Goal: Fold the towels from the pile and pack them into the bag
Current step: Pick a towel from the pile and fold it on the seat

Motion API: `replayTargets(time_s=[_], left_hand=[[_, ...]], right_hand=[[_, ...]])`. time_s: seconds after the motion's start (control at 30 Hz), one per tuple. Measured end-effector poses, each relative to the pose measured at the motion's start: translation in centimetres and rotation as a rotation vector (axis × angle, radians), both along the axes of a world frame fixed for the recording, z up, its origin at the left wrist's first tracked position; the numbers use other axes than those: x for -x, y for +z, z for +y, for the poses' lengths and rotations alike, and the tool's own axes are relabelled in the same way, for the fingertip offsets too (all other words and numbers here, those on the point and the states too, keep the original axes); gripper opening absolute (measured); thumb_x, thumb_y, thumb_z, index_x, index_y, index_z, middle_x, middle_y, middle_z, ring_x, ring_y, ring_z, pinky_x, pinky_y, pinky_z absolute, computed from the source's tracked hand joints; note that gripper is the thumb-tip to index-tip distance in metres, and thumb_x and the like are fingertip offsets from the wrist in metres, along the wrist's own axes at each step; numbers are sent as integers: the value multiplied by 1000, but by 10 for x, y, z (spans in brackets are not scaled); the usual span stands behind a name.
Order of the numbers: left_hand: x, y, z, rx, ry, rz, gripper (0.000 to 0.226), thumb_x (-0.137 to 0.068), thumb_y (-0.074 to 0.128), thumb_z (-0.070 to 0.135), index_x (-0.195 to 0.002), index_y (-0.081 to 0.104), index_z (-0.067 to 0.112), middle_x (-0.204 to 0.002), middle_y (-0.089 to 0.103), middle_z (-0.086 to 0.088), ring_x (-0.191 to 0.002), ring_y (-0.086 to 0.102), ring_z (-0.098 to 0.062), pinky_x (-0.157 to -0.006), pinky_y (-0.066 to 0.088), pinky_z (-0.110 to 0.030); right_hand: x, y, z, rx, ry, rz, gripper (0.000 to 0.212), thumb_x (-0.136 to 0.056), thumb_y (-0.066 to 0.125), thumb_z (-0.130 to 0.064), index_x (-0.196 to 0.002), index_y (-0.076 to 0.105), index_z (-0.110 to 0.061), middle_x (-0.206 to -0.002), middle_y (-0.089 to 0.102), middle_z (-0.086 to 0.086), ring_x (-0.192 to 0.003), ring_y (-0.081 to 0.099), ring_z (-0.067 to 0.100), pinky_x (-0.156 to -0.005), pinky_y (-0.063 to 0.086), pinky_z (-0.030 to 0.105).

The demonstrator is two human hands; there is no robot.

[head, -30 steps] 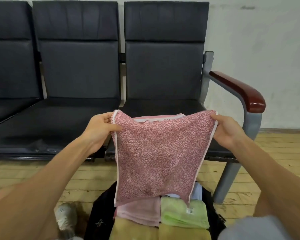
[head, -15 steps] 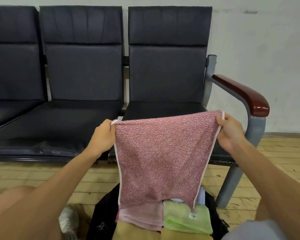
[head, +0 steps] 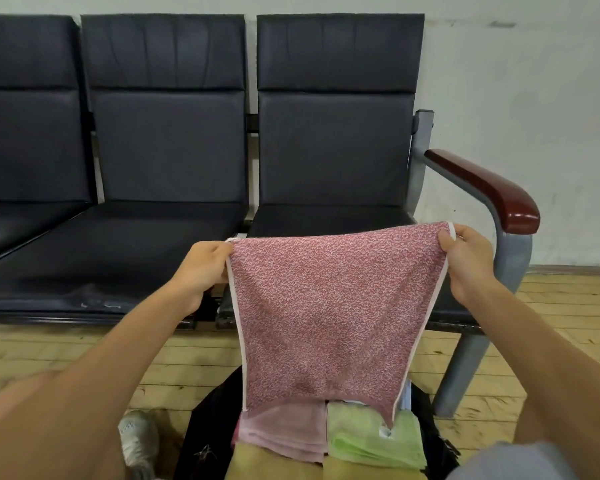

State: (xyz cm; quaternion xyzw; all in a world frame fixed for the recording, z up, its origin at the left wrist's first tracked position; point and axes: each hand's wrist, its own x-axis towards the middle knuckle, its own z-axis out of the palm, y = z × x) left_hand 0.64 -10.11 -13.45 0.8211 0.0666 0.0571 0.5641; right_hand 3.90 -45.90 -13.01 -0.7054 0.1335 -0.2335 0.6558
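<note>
Item: speckled pink-and-white terry towel [head: 329, 313], held up in the air in front of the row of black padded seats [head: 167, 147].
Left hand [head: 201, 268]: grip pinched on the upper left corner.
Right hand [head: 465, 265]: grip pinched on the upper right corner, slightly higher.
Lie: the top edge runs hand to hand. The free end hangs down over the open black fabric bag [head: 205, 438], just above the folded pale pink towel [head: 284, 434] and folded light green towel [head: 368, 441].
Next fold, judged: corners brought together.
</note>
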Motion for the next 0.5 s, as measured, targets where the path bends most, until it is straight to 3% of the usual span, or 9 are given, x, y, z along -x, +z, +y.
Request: replayTargets(time_s=[0.1,0.2,0.27,0.33,0.43,0.5], left_hand=[[5,9,-2,259,-59,-20,33,-101,42,23,-104,72,9,-107,69,-17,-104,63,-30,-99,48,-43],[6,12,1,445,-81,8,36,-103,40,32,-91,67,11,-95,63,-14,-99,58,-26,-102,41,-44],[5,11,1,527,-42,25,34,-102,42,33,-90,65,12,-86,61,-8,-94,57,-23,-101,42,-44],[2,9,0,540,58,5,29,-101,46,31,-96,67,11,-85,64,-5,-92,59,-21,-99,45,-42],[2,8,-1,457,128,-47,22,-98,53,22,-103,69,8,-100,71,-9,-98,66,-23,-93,52,-39],[1,7,0,440,104,-86,19,-96,57,14,-112,64,7,-107,70,-13,-98,67,-24,-88,53,-36]], right_hand=[[1,-2,-2,108,-34,-7,14,-103,47,-15,-111,58,-15,-109,56,1,-101,51,14,-78,41,20],[1,-4,-2,142,-24,31,11,-103,47,-18,-109,54,-14,-111,53,1,-105,50,16,-85,42,24],[-1,-4,-3,98,6,64,23,-101,50,-19,-122,53,-10,-119,53,3,-111,51,18,-93,44,31],[-2,-3,-4,61,32,76,27,-100,53,-19,-127,52,-14,-124,52,4,-114,50,19,-100,45,36],[0,-2,-4,170,83,76,15,-101,50,-19,-109,63,-18,-120,56,2,-114,52,21,-103,45,40],[4,-1,-2,261,140,80,19,-102,49,-18,-102,68,-18,-117,59,3,-112,53,21,-98,47,36]])
